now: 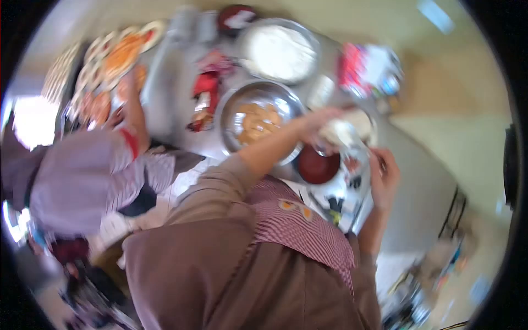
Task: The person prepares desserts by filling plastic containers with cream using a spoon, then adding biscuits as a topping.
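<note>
My left hand [322, 125] reaches across from the left, its fingers closed around a blurred white item [342, 133]. Just right of it, my right hand [385, 173] has its fingers curled beside the same white item; what they grip I cannot make out. Below my left hand sits a dark red bowl [318, 166]. A large steel bowl [224, 113] with light brown pieces [257, 124] in it stands left of the red bowl, partly behind my left forearm. Behind both hands is a round, pale container [369, 122], partly covered.
A steel bowl of white powder [280, 52] stands farther back. Red packages [206, 88] lie left of it, a pink-and-white package [368, 69] right. At the left, a co-worker's arm [135, 113] reaches over trays with round dough pieces and orange topping [124, 55].
</note>
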`<act>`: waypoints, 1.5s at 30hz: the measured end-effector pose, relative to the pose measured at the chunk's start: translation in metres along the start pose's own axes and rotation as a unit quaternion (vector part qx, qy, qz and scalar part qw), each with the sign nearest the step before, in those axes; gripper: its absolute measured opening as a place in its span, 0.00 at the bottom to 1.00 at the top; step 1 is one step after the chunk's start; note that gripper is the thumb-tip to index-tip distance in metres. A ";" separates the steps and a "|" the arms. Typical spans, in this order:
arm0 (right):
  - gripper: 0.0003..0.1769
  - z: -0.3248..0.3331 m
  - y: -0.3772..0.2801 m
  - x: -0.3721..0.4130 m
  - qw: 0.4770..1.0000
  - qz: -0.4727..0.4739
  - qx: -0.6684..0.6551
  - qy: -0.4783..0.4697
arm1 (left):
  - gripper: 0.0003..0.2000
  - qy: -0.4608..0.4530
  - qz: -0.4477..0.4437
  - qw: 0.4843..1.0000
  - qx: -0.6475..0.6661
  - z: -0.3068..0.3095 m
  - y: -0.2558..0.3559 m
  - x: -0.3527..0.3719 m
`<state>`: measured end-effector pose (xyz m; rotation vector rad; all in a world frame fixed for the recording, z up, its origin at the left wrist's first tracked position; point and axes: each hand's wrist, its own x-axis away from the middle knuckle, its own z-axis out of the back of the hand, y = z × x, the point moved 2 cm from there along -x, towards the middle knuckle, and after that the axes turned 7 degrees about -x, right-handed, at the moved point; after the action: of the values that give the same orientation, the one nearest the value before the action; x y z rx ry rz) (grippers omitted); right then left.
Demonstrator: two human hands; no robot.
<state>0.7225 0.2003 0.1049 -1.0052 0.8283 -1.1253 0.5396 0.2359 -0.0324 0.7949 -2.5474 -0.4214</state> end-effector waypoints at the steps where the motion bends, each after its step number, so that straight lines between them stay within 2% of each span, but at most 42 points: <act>1: 0.07 0.000 0.004 -0.006 0.998 0.041 0.038 -0.018 | 0.27 -0.347 0.115 0.914 0.173 0.014 -0.002 -0.004; 3: 0.06 -0.003 0.000 -0.016 0.995 0.069 0.048 -0.047 | 0.24 -0.142 -0.006 0.988 0.053 0.012 0.000 -0.003; 6: 0.06 -0.007 -0.015 -0.026 0.985 0.138 0.057 -0.081 | 0.23 -0.111 -0.044 0.992 0.041 0.012 0.003 0.004; 8: 0.06 -0.009 -0.022 -0.032 0.985 0.126 0.056 -0.107 | 0.22 -0.081 -0.065 0.990 0.098 0.007 0.008 0.012; 9: 0.06 -0.012 -0.024 -0.035 0.983 0.133 0.057 -0.115 | 0.22 -0.080 -0.077 0.989 0.097 0.009 0.012 0.018; 11: 0.07 -0.020 -0.031 -0.034 0.980 0.150 0.067 -0.112 | 0.21 -0.192 -0.041 0.974 0.112 0.013 0.016 0.036; 12: 0.07 -0.022 -0.033 -0.035 0.979 0.153 0.069 -0.116 | 0.21 -0.193 -0.046 0.974 0.112 0.014 0.016 0.040; 15: 0.06 -0.027 -0.038 -0.039 0.978 0.153 0.081 -0.119 | 0.20 -0.163 -0.086 0.976 0.113 0.013 0.015 0.054; 17: 0.06 -0.027 -0.039 -0.042 0.973 0.178 0.072 -0.130 | 0.19 -0.153 -0.106 0.978 0.093 0.029 0.011 0.047; 18: 0.06 -0.031 -0.045 -0.042 0.970 0.189 0.076 -0.132 | 0.19 -0.151 -0.121 0.972 0.133 0.049 0.005 0.029; 20: 0.05 -0.031 -0.046 -0.043 0.967 0.204 0.088 -0.125 | 0.21 -0.061 -0.154 0.986 -0.002 0.021 0.011 0.057; 22: 0.06 -0.031 -0.051 -0.043 0.969 0.195 0.103 -0.113 | 0.25 -0.044 -0.150 0.988 0.015 -0.007 0.022 0.081; 24: 0.06 -0.029 -0.054 -0.043 0.968 0.194 0.123 -0.099 | 0.26 -0.184 -0.214 0.959 0.025 -0.004 0.023 0.073; 27: 0.06 -0.024 -0.049 -0.043 0.977 0.167 0.103 -0.088 | 0.25 -0.097 -0.171 0.979 0.049 -0.020 0.028 0.080; 30: 0.06 -0.021 -0.045 -0.042 0.976 0.167 0.100 -0.099 | 0.24 -0.126 -0.149 0.980 0.031 -0.010 0.026 0.067; 32: 0.06 -0.017 -0.040 -0.041 0.975 0.162 0.116 -0.097 | 0.25 -0.217 -0.138 0.964 0.065 -0.010 0.025 0.062; 36: 0.05 -0.015 -0.033 -0.036 0.962 0.171 0.187 -0.098 | 0.26 -0.175 -0.120 0.975 0.061 -0.005 0.019 0.051; 38: 0.05 -0.015 -0.029 -0.036 0.954 0.185 0.215 -0.102 | 0.27 -0.250 -0.113 0.961 0.027 0.002 0.017 0.042; 39: 0.06 -0.016 -0.027 -0.037 0.943 0.201 0.244 -0.109 | 0.27 -0.250 -0.110 0.962 0.028 -0.003 0.017 0.043; 41: 0.06 -0.023 -0.023 -0.041 0.927 0.221 0.278 -0.120 | 0.26 -0.100 -0.096 0.989 0.043 -0.012 0.018 0.045; 42: 0.06 -0.026 -0.021 -0.042 0.909 0.243 0.310 -0.134 | 0.26 -0.100 -0.092 0.990 0.045 -0.010 0.018 0.042; 45: 0.05 -0.034 -0.014 -0.047 0.900 0.243 0.333 -0.143 | 0.26 -0.083 -0.081 0.992 0.044 -0.006 0.019 0.037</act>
<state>0.6760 0.2367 0.1081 -0.3373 0.3677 -0.7138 0.5068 0.2277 -0.0083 1.0432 -2.6804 -0.4456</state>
